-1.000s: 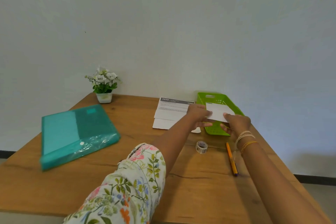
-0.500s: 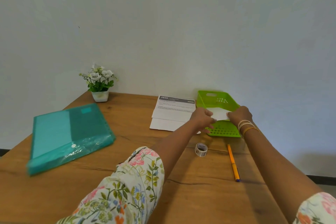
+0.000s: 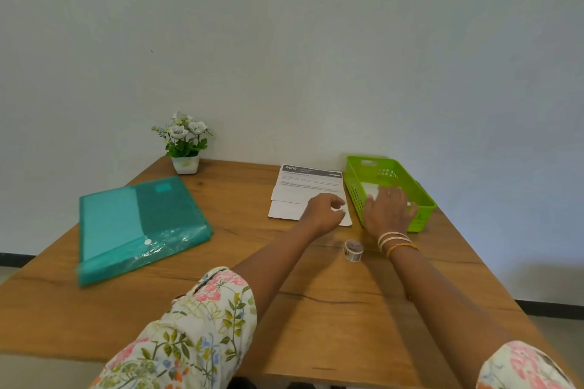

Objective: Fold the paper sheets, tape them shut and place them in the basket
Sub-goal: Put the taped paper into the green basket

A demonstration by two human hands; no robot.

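Hands noted mid-table. Right hand is held flat, fingers spread and straight, over the near rim of the green basket; nothing is gripped. Left hand is loosely curled over the paper sheets; whether a sheet is pinched cannot be told. A white folded paper is seen inside the basket. Tape roll is set between the forearms; bare wood is left nearer.
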